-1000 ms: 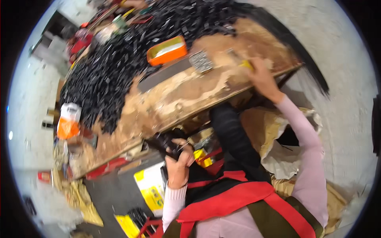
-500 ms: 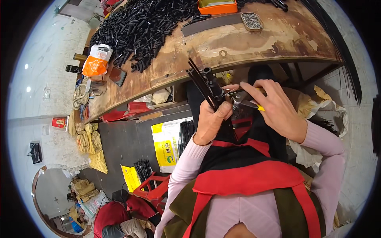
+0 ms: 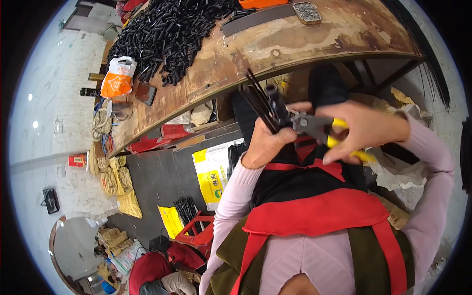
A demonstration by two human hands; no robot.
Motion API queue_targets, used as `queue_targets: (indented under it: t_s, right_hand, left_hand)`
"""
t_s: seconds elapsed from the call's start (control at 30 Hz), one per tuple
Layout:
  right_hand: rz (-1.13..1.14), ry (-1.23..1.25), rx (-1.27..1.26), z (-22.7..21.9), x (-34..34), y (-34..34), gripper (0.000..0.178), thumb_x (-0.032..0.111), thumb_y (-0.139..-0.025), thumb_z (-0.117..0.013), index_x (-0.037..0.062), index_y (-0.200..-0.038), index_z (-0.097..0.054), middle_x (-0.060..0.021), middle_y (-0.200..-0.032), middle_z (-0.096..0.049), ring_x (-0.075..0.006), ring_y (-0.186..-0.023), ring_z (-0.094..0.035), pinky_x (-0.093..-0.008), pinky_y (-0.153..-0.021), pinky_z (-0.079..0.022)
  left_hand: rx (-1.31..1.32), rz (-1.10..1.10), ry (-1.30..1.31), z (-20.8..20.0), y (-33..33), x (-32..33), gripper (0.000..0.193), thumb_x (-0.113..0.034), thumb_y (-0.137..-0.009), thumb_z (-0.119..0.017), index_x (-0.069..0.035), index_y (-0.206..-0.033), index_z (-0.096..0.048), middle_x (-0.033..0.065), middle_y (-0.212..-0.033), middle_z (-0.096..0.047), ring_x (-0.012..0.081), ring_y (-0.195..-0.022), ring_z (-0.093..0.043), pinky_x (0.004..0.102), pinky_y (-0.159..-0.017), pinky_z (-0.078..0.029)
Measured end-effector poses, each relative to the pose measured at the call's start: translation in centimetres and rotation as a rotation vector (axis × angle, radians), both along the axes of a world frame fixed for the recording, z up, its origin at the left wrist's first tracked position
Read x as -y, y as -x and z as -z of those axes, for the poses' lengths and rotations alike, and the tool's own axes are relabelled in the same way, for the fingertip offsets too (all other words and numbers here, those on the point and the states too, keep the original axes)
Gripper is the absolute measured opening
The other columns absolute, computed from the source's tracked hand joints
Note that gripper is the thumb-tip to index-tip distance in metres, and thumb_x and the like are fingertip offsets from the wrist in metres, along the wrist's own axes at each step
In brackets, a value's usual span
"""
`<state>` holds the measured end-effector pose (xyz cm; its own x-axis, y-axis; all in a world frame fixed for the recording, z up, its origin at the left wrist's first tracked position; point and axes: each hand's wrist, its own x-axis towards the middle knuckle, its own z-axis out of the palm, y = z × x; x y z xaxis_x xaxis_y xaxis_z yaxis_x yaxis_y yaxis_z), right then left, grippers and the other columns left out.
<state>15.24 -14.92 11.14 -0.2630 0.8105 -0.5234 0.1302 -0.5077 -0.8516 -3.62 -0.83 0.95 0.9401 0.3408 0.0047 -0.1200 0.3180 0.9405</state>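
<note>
My left hand (image 3: 265, 145) is closed around a bundle of thin black rods (image 3: 255, 105) and a thicker black tube (image 3: 277, 103), which point up and away from me. The thumb presses against the tube's near side. In my right hand (image 3: 366, 125), blurred by motion, are pliers (image 3: 318, 127) with grey jaws and yellow handles. Their head reaches left to the tube, just beside my left thumb. Whether the jaws grip anything there, I cannot tell. A big heap of short black tubes (image 3: 164, 37) covers the far left of the wooden table (image 3: 236, 64).
On the table are a small tray of tiny metal pieces (image 3: 308, 13), a grey strip (image 3: 255, 23), an orange box (image 3: 263, 3) and an orange-white bag (image 3: 119, 76). Long black rods (image 3: 427, 64) hang over its right end. A red stool (image 3: 199, 231) and another person (image 3: 152, 270) are lower left.
My right hand has swung the pliers up from the palm to the tube, its fingers now around the yellow handles. Before, its fingertips were at thin wires by the tube. The view has shifted slightly.
</note>
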Motion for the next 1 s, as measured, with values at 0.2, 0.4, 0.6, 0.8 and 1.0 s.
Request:
queue_targets:
  t_s: [0.2,0.4,0.6,0.8,1.0]
  right_hand:
    - [0.148,-0.927,1.065,2.8,1.4,-0.2,0.039,0.017,-0.085,-0.070,-0.0015,-0.112,-0.051,-0.0204,-0.102,-0.054,-0.0379,-0.088,-0.057,-0.0397,-0.077,-0.049]
    - [-0.007,0.126,-0.109,-0.7,-0.4,-1.7,0.033,0.015,-0.088,-0.069,-0.0026,-0.109,-0.051,-0.0081,-0.063,-0.058,-0.0210,-0.049,-0.060,-0.0315,-0.047,-0.049]
    - [0.113,-0.810,1.037,2.0,0.6,-0.5,0.030,0.017,-0.084,-0.069,-0.0011,-0.098,-0.050,-0.0157,-0.082,-0.059,-0.0292,-0.070,-0.061,-0.0378,-0.063,-0.049]
    - [0.023,0.004,0.078,-1.8,-0.8,-1.6,0.034,0.013,-0.086,-0.071,-0.0043,-0.106,-0.049,-0.0112,-0.055,-0.058,-0.0199,-0.042,-0.059,-0.0298,-0.040,-0.043]
    - [0.114,-0.539,0.731,1.1,0.8,-0.8,0.038,0.016,-0.082,-0.072,-0.0023,-0.106,-0.050,-0.0136,-0.074,-0.061,-0.0265,-0.065,-0.063,-0.0353,-0.057,-0.047]
  left_hand:
    - [0.020,-0.137,-0.004,0.1,-1.4,0.1,0.069,-0.036,-0.092,-0.069,0.006,-0.138,-0.041,-0.0037,-0.071,-0.041,0.0059,-0.057,-0.034,0.0232,-0.052,-0.027]
    - [0.114,-0.030,0.107,0.9,-0.5,-0.7,0.056,-0.027,-0.093,-0.068,0.007,-0.133,-0.050,-0.0035,-0.078,-0.048,0.0047,-0.062,-0.039,0.0201,-0.054,-0.030]
    - [0.058,-0.169,0.022,0.9,-1.7,-0.4,0.041,-0.015,-0.097,-0.057,0.004,-0.132,-0.052,-0.0040,-0.069,-0.045,0.0042,-0.060,-0.036,0.0197,-0.054,-0.028]
    - [0.100,-0.059,0.110,1.1,-1.0,-1.3,0.057,-0.031,-0.095,-0.065,0.006,-0.134,-0.047,-0.0025,-0.073,-0.046,0.0055,-0.060,-0.038,0.0203,-0.054,-0.029]
    - [0.109,-0.078,0.076,0.6,-1.7,-0.7,0.050,-0.031,-0.096,-0.063,0.004,-0.131,-0.050,-0.0039,-0.073,-0.045,0.0049,-0.060,-0.037,0.0197,-0.054,-0.028]
